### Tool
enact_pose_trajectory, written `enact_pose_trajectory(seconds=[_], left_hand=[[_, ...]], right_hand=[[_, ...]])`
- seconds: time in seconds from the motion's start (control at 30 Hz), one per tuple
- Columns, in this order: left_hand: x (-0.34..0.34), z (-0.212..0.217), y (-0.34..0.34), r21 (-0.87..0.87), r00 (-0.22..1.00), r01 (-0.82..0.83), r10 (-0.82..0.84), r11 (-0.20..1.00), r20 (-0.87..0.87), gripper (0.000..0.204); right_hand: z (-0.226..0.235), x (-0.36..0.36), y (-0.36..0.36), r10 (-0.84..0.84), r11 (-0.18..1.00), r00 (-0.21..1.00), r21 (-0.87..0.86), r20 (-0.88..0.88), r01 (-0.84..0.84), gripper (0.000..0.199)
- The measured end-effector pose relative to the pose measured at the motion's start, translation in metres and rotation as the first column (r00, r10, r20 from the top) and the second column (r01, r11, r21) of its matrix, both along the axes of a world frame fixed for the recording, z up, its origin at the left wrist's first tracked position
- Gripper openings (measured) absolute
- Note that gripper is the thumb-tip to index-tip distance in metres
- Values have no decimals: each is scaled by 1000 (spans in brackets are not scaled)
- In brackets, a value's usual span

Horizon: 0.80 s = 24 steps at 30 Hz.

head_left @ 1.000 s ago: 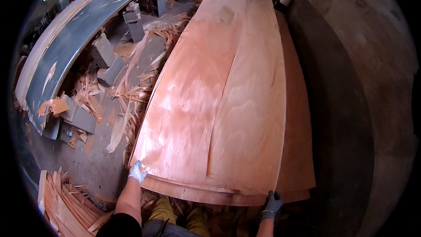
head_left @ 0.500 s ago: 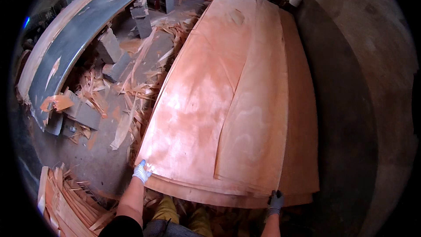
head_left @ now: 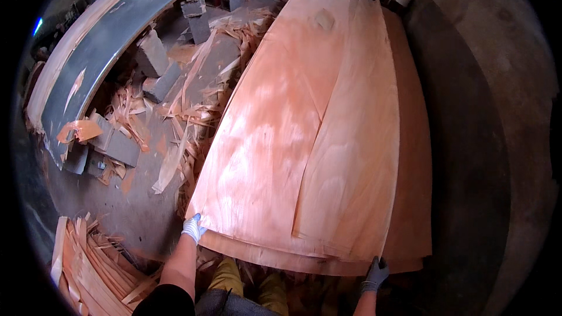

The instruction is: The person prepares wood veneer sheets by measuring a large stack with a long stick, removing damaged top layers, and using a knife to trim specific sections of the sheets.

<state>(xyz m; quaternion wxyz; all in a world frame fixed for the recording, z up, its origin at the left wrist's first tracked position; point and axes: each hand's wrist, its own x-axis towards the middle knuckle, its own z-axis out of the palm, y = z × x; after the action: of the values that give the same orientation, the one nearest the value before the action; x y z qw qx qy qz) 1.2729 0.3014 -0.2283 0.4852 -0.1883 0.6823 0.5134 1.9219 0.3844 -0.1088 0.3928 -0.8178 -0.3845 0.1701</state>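
A large stack of thin reddish wood veneer sheets lies in front of me, stretching away. My left hand, in a white-and-blue glove, is closed on the near left corner of the top veneer sheet. At that sheet's near right corner, my right hand in a dark grey glove pinches the edge. A narrower overlapping strip of veneer lies along its right part, its left edge a dark slanting line. Lower sheets stick out at the near and right sides. Fingertips are partly hidden by the wood.
To the left, a long dark panel rests on grey blocks. Torn veneer scraps litter the floor between it and the stack. A bundle of veneer strips stands at lower left. A wall runs along the right.
The top sheet has shifted slightly right over the stack, its right edge looking more raised. Both hands moved along with it, still holding its corners. The whole view also moved a little.
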Motion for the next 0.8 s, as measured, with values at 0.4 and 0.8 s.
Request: enact_pose_trajectory(seconds=[0.4,0.8], left_hand=[[-14,8,0,-98,999,40,-39,994,12,45],[17,-26,-22,120,945,-54,11,991,328,56]], right_hand=[[37,-14,10,-128,961,975,-267,-182,76,32],[-65,56,3,18,939,902,-302,-431,-164,25]])
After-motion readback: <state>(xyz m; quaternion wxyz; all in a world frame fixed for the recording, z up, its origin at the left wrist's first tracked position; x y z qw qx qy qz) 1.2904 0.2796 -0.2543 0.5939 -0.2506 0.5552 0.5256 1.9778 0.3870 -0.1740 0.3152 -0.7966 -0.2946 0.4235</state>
